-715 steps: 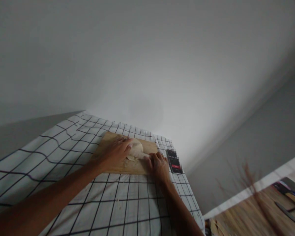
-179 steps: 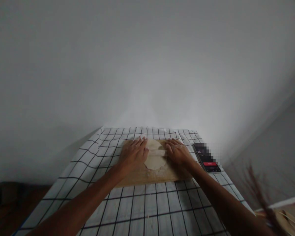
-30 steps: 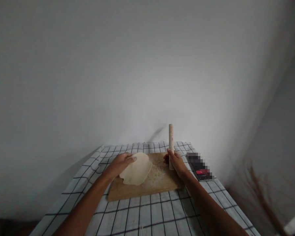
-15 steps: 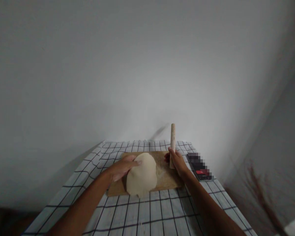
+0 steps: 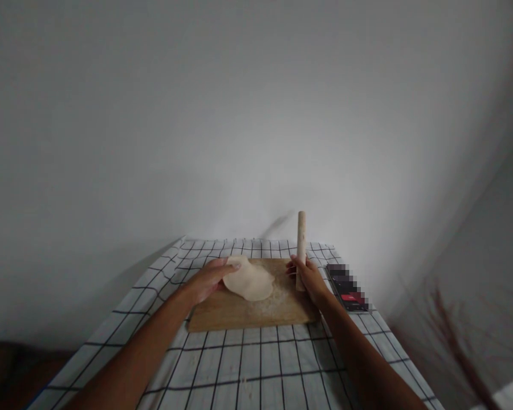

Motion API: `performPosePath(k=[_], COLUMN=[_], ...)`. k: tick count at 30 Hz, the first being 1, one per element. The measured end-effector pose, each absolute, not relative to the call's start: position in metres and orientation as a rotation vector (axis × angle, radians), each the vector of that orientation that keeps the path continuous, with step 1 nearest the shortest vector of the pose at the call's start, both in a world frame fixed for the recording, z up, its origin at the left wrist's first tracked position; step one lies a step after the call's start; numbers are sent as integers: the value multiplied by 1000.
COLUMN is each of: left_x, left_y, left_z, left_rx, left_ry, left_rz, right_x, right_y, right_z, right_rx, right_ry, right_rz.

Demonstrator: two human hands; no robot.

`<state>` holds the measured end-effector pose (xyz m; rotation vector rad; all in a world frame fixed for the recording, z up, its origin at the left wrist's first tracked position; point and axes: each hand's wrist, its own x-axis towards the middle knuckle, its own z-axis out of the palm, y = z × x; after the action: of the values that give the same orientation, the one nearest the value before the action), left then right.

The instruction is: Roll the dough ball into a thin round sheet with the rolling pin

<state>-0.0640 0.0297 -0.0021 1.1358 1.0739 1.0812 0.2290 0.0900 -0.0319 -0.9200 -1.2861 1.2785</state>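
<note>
1 board [image 5: 239,322]; over it, 2 hands [image 5: 208,279] [image 5: 311,280], 1 dough sheet [image 5: 251,283], 1 rolling pin [image 5: 301,234]; under, 1 cloth [image 5: 228,364]; right, 1 phone [image 5: 346,288].

Dough [image 5: 251,284]: matt, smooth. Rolling pin [image 5: 301,234]: matt wd. Board [image 5: 228,317]: wd, w/ powdery patch. Tablecloth [image 5: 251,357]: matt fabric. Wall [image 5: 256,125]: matt.

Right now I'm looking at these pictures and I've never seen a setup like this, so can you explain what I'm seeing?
There is no machine here, just a person's two bare hands. One camera, worn on the head, takes every picture, looking forward and down. On the table lies a checked cloth, and on that a wooden board dusted with what looks like flour. The left hand grips a flat sheet of dough by its edge. The right hand holds a rolling pin upright. To the right lies a phone-like device, partly pixelated.
</note>
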Motion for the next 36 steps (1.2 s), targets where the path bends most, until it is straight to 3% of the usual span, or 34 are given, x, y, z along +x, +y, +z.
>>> performPosePath(k=[5, 12, 20, 31, 36], left_x=[-45, -24, -26, -52, -38], left_y=[26, 17, 18, 29, 23], left_z=[-1, 16, 11, 9, 4], left_rx=[1123, 1013, 1132, 1817, 2069], left_ry=[997, 735, 880, 1571, 1388], left_rz=[1168, 1308, 1246, 1402, 1060], right_x=[221, 213, 212, 235, 233], right_y=[75, 51, 61, 83, 75], right_z=[-23, -5, -11, -16, -12], right_rx=[-923, -845, -956, -867, -1015], right_ry=[-1273, -1329, -1350, -1092, -1293], right_rz=[1352, 1712, 1338, 1382, 1263])
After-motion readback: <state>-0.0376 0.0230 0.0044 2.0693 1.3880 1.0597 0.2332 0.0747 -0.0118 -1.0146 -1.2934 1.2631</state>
